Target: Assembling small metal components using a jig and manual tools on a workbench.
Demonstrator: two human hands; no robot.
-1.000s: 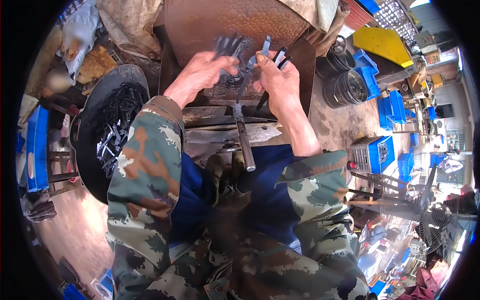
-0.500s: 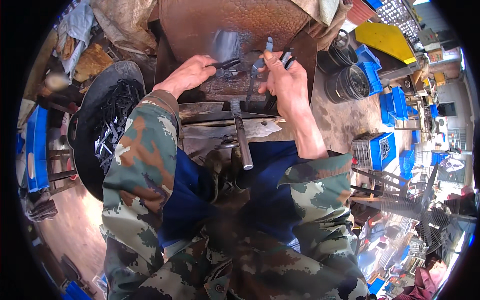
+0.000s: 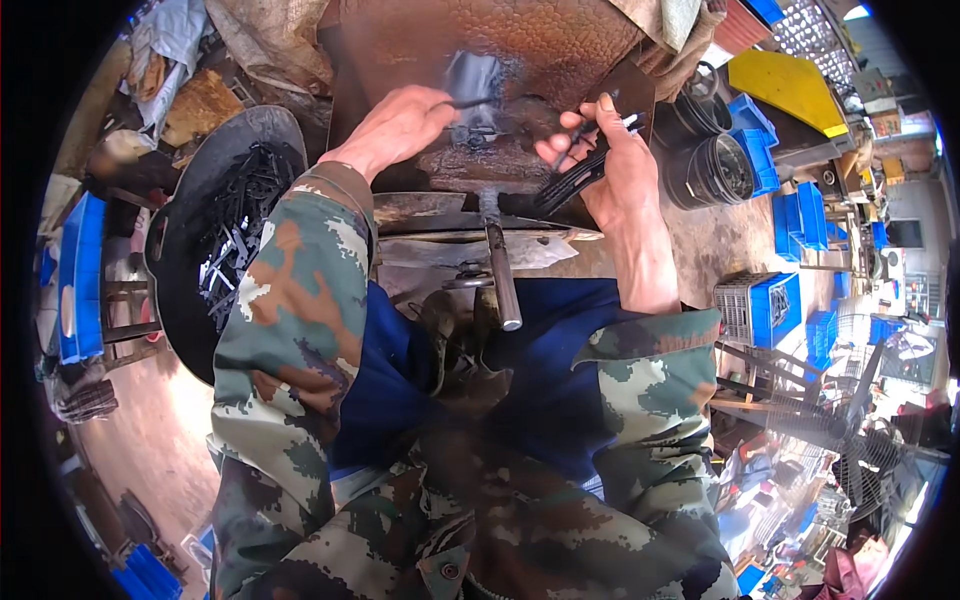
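"At far centre, what's gripped?"

"Left hand: fingers bent, looks to be pinching one dark strip, blurry. Right hand: grasping a bundle of dark strips, slanting down toward near left; thumb up."

"How far along?"

"Partway, I'd judge. Strips in both hands, plus a big pile of strips in the black basin at left. Can't tell if that pile is done or waiting, so no count of what's left."

"Between the hands?"

"Small dark metal bits, shape unclear, just near of a grey, smeary patch."

"Materials?"

"Strips thin, flat, narrow; basin ones matt black with some pale glints. Basin deep, oval-looking, scuffed rim. Brown panel at far side: pebbly, slightly shiny, can't tell metal from hide. Metal rod, round, smooth, points nearward. Rough sacking far left."
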